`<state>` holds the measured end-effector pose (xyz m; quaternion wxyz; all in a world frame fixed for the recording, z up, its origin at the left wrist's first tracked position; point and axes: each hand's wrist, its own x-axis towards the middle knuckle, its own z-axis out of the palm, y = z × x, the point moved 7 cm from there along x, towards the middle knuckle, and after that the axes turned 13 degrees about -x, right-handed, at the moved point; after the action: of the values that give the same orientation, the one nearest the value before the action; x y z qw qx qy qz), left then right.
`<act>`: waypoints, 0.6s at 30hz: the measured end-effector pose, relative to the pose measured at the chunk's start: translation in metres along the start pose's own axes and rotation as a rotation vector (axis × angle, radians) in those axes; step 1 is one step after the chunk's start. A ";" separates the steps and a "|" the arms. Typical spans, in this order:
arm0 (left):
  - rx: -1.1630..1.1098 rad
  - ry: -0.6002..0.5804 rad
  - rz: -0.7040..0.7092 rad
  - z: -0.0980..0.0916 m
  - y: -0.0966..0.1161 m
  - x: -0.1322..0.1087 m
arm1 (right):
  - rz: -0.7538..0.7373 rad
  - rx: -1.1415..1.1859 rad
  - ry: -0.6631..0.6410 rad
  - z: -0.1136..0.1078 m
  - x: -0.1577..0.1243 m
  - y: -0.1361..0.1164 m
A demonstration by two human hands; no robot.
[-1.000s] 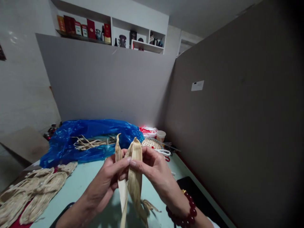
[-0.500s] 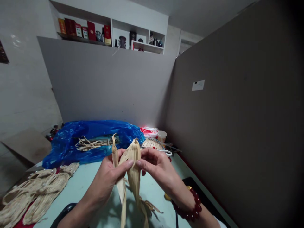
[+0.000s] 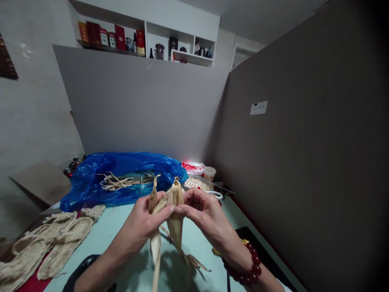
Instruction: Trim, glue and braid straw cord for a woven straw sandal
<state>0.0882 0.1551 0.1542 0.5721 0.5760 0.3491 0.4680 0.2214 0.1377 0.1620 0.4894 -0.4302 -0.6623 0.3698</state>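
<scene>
Dry, pale tan corn husks (image 3: 175,227) hang between my two hands above the pale green table. My left hand (image 3: 148,217) is closed around the husks, its thumb pressed on the front of the wide piece. A narrower, curled strip passes between its fingers, with its tip sticking up and its tail hanging down. My right hand (image 3: 200,207) pinches the right edge of the wide husk with thumb and fingers, the two thumbs almost touching. A dark red bead bracelet (image 3: 253,265) circles the right wrist. Thin curled husk ends dangle below.
A blue plastic bag (image 3: 91,182) with dry strips (image 3: 121,181) lies at the back. Braided straw-coloured pieces (image 3: 65,245) lie at left on red. Behind my right hand stand a woven basket (image 3: 194,182) and a paper cup (image 3: 209,173). Grey partitions (image 3: 146,101) enclose the table (image 3: 118,223).
The wide husk has been turned and gathered narrower between my thumbs, and my hands are slightly closer together. The whole view has shifted a little, so everything appears further right.
</scene>
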 end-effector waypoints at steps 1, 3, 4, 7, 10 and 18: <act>-0.010 -0.028 -0.012 0.000 -0.001 -0.001 | 0.004 0.010 -0.012 0.000 0.000 -0.001; -0.021 -0.073 -0.027 0.001 -0.003 -0.002 | 0.018 0.033 -0.054 0.002 0.000 -0.003; -0.019 -0.081 -0.026 0.001 -0.003 -0.003 | 0.023 0.043 -0.074 0.004 -0.001 -0.003; 0.016 -0.047 0.010 0.000 -0.001 -0.003 | 0.043 0.051 -0.089 0.007 0.000 -0.001; 0.059 0.013 0.063 0.001 0.005 -0.003 | 0.028 -0.029 -0.020 0.007 0.000 0.003; 0.209 0.209 0.218 -0.010 0.008 -0.005 | -0.091 -0.219 0.085 0.012 -0.013 -0.004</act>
<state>0.0761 0.1533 0.1608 0.4157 0.6150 0.3889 0.5456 0.2104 0.1234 0.1584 0.4832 -0.4659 -0.6963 0.2543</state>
